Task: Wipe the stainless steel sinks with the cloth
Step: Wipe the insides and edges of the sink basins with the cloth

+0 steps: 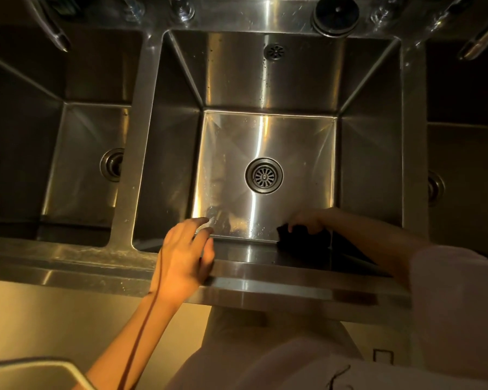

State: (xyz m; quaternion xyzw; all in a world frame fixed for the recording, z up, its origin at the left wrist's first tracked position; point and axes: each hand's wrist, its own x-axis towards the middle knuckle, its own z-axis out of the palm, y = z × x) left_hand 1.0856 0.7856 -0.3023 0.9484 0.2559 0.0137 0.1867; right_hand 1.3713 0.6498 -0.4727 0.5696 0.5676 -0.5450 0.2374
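We see our left hand (185,254) and forearm bare, no sleeve reaching the wrist, with a thin dark cord (144,322) trailing along the arm. Our right hand (307,219) is bare too, and its forearm is uncovered up to a loose, pale pinkish sleeve (451,294) gathered near the elbow. Lower down, our pale garment (265,370) matches it, with a small dark squiggle of thread on the fabric.

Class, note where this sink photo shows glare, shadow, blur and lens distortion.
Head view: a bright glare streak crosses the middle sink; the left sink is in shadow; the cloth is a dark blob; the right hand is slightly blurred; sink edges bow, wide-angle.
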